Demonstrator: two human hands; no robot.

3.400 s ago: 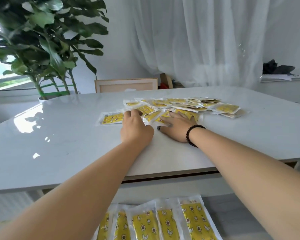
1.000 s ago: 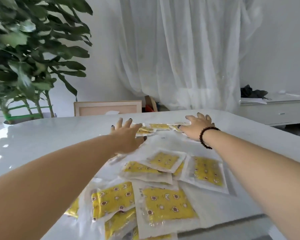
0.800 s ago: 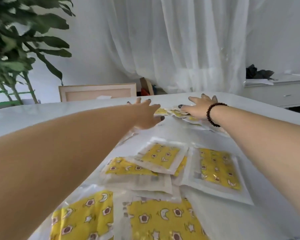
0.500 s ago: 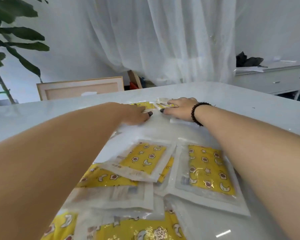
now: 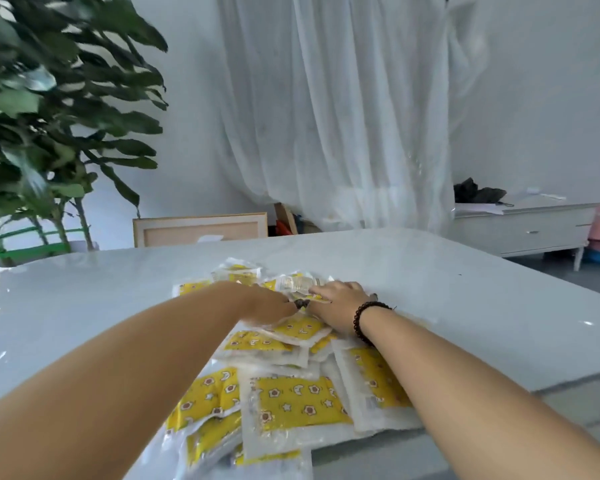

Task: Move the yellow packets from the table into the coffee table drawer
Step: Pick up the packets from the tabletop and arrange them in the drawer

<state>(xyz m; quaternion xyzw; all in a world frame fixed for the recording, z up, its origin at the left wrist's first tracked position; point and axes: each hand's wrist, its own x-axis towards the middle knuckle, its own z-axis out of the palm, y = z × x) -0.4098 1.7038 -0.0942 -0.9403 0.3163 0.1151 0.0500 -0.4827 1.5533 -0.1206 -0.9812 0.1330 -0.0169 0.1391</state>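
Observation:
Several yellow packets [image 5: 291,401] in clear wrappers lie in a loose heap on the glossy white table [image 5: 465,306], from its middle down to the near edge. My left hand [image 5: 269,303] lies on the far part of the heap, fingertips pointing right. My right hand [image 5: 340,303], with a dark bead bracelet on the wrist, presses flat on the packets beside it, and the fingertips of both hands almost meet. A few more packets [image 5: 238,273] stick out beyond my hands. The coffee table drawer is out of view.
A large leafy plant [image 5: 49,133] stands at the far left behind the table. A wooden frame [image 5: 201,228] leans behind the far edge, in front of a white curtain [image 5: 333,116]. A white sideboard [image 5: 527,230] stands at the far right.
Both hands reached to the far packets, closed in together and dragged them toward me. The packets are now bunched into one heap reaching the near edge.

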